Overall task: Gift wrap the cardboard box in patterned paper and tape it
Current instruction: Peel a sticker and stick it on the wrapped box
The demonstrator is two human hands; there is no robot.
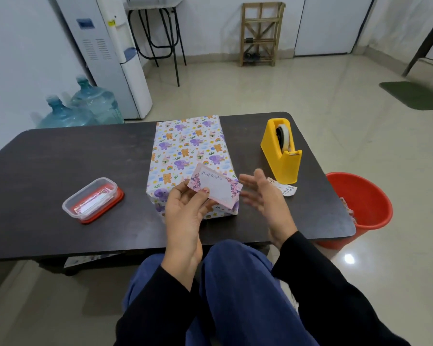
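Pinching the thin pink floral "Best Wishes" card (214, 187) in my left hand (185, 211); my right hand (263, 196) was spread and empty. The cardboard box in animal-print paper (188, 148) sat mid-table (60, 158), just behind the card. I judged it stiff but slick: grip the long sides.

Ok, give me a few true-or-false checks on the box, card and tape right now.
1. The box's visible faces are covered in patterned paper. True.
2. The right hand holds the card. False: the left hand pinches the card; the right hand is open.
3. The tape dispenser stands on the table, right of the box. True.
4. The red bucket sits on the table. False: the red bucket stands on the floor.
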